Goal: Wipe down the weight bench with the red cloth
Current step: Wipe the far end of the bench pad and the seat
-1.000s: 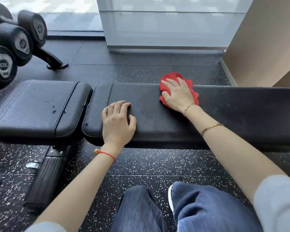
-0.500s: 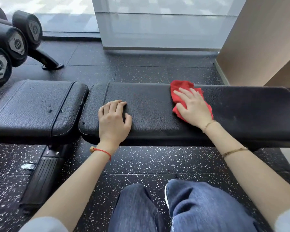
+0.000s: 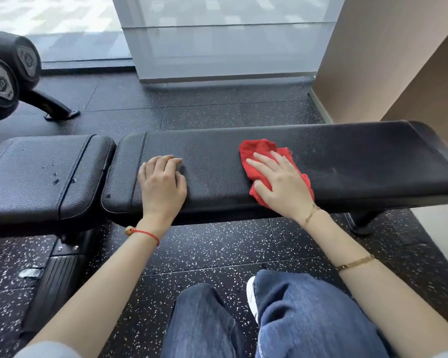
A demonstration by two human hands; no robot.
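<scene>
The black padded weight bench (image 3: 360,161) runs across the view, with a long back pad on the right and a shorter seat pad (image 3: 36,177) on the left. My right hand (image 3: 279,182) lies flat on the crumpled red cloth (image 3: 256,148), pressing it onto the middle of the long pad. My left hand (image 3: 161,184) rests palm down on the same pad near its left end, holding nothing. Small dark specks mark the seat pad.
Black dumbbells (image 3: 0,83) sit on a rack at the far left, its foot (image 3: 60,112) on the speckled rubber floor. A glass panel (image 3: 225,40) stands behind the bench and a brown wall (image 3: 388,55) at the right. My knees in jeans (image 3: 295,319) are below.
My right hand has slid the red cloth to the right along the long pad and toward its near edge. My left hand has stayed in place.
</scene>
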